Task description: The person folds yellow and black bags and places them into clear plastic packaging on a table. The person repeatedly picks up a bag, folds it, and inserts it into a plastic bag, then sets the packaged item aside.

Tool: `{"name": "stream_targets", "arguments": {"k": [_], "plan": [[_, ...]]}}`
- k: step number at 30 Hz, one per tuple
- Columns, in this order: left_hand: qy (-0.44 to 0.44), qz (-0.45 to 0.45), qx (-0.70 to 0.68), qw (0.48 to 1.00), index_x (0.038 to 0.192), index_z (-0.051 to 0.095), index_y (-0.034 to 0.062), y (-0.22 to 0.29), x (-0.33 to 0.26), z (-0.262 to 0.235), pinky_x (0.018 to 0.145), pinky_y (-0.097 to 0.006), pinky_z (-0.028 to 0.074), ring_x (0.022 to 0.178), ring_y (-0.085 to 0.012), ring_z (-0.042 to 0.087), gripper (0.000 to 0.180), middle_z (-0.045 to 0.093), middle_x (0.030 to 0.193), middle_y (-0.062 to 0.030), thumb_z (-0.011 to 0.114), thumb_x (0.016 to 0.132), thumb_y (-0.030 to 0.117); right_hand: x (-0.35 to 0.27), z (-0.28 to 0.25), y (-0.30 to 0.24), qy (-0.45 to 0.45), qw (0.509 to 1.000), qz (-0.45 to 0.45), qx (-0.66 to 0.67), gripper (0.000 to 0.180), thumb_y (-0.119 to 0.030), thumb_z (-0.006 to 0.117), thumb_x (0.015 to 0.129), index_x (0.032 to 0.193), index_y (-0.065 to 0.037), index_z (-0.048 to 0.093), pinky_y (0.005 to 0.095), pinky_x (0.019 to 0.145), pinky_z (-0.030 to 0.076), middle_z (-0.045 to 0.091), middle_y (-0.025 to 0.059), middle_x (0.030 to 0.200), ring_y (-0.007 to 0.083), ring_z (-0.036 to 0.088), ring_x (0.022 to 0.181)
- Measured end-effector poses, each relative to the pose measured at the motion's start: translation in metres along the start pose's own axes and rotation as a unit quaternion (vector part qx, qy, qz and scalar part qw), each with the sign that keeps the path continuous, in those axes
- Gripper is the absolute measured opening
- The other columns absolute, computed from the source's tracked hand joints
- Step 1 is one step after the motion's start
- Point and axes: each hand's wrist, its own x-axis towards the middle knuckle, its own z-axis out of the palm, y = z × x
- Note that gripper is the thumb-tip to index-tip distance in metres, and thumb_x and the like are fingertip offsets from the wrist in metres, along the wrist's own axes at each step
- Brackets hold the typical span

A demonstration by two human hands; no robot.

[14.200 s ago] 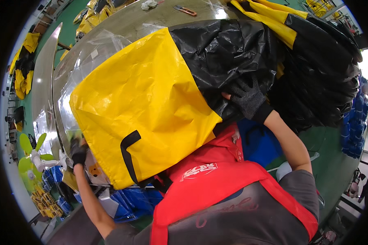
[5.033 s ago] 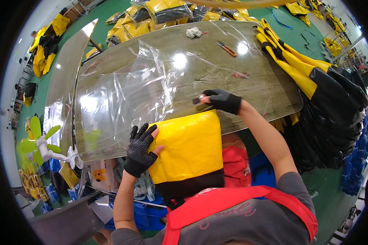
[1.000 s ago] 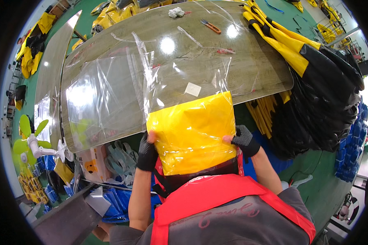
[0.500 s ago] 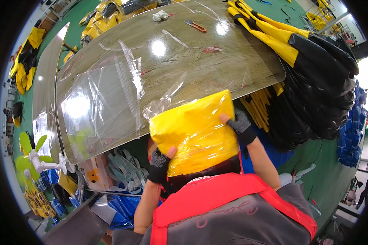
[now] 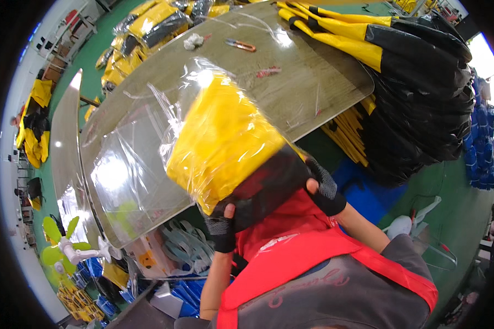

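Observation:
Between my two hands is a folded yellow and black plastic sheet garment point(image 5: 230, 142) in a clear plastic bag, tilted up over the near edge of the table. The bag's loose clear end point(image 5: 203, 71) sticks out past the yellow part. My left hand point(image 5: 222, 225), in a dark fingerless glove, grips the bundle's lower left corner with the thumb on top. My right hand point(image 5: 322, 189), gloved alike, holds the black lower right edge, its thumb bent in. The fingers beneath the bundle are hidden.
Empty clear bags point(image 5: 121, 159) lie on the table point(image 5: 324, 77)'s left half. An orange cutter point(image 5: 240, 45) and a white crumpled wad point(image 5: 193, 41) lie farther back. Black and yellow garments point(image 5: 422, 82) hang over the right edge. A green-bladed fan point(image 5: 66, 247) stands at the left.
The bundle has turned and tilted up, its yellow end moving away over the table, and more of the black part shows. My right hand has moved down to its lower edge.

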Motion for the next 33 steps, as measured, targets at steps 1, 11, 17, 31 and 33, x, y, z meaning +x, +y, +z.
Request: {"name": "stream_targets", "arguments": {"k": [1,11,17,31,33], "plan": [[-0.011,0.114,0.132,0.985,0.119,0.055,0.0036,-0.006,0.005,0.008,0.094,-0.036,0.043,0.103,-0.0219,0.057,0.048,0.061,0.11,-0.0059,0.077,0.079,0.018,0.009,-0.01,0.03,-0.078,0.995,-0.054,0.036,0.075,-0.029,0.078,0.076,0.135,-0.001,0.041,0.0346,0.105,0.035,0.05,0.01,0.133,0.0207,0.046,0.122],[-0.1,0.151,0.255,0.95,0.118,0.059,0.002,-0.005,0.038,0.052,0.092,-0.034,0.043,0.102,-0.0209,0.056,0.044,0.062,0.111,-0.0096,0.057,0.094,0.039,0.088,0.026,-0.039,-0.052,0.979,-0.171,-0.1,0.081,-0.015,0.082,0.071,0.137,-0.003,0.036,0.0352,0.106,0.035,0.053,0.0101,0.126,0.02,0.047,0.12],[-0.242,0.288,0.594,0.711,0.096,0.069,0.0095,0.091,0.039,0.032,0.068,-0.043,0.05,0.076,-0.0334,0.065,0.033,0.067,0.079,-0.0149,0.07,0.08,0.038,0.084,0.018,-0.056,0.023,0.89,-0.295,-0.348,0.047,-0.019,0.08,0.075,0.112,-0.002,0.056,0.0349,0.094,0.045,0.06,0.0119,0.112,0.0239,0.058,0.105],[-0.32,0.635,0.429,0.557,0.129,0.053,0.0096,0.167,0.109,0.193,0.09,-0.05,0.042,0.103,-0.0368,0.056,0.063,0.058,0.11,-0.0206,0.069,0.077,0.043,0.122,-0.065,0.02,0.151,0.774,-0.287,-0.544,0.034,-0.016,0.061,0.085,0.117,-0.007,0.06,0.0419,0.095,0.045,0.062,0.0126,0.114,0.0289,0.059,0.106],[-0.182,0.59,0.438,0.653,0.134,0.048,0.0091,0.149,0.096,0.169,0.107,-0.056,0.029,0.123,-0.044,0.046,0.074,0.048,0.13,-0.0293,0.074,0.074,0.044,0.116,-0.053,-0.009,0.159,0.921,-0.262,-0.243,0.041,-0.021,0.062,0.088,0.125,-0.007,0.053,0.0391,0.095,0.044,0.056,0.0112,0.122,0.0252,0.055,0.111]]}}
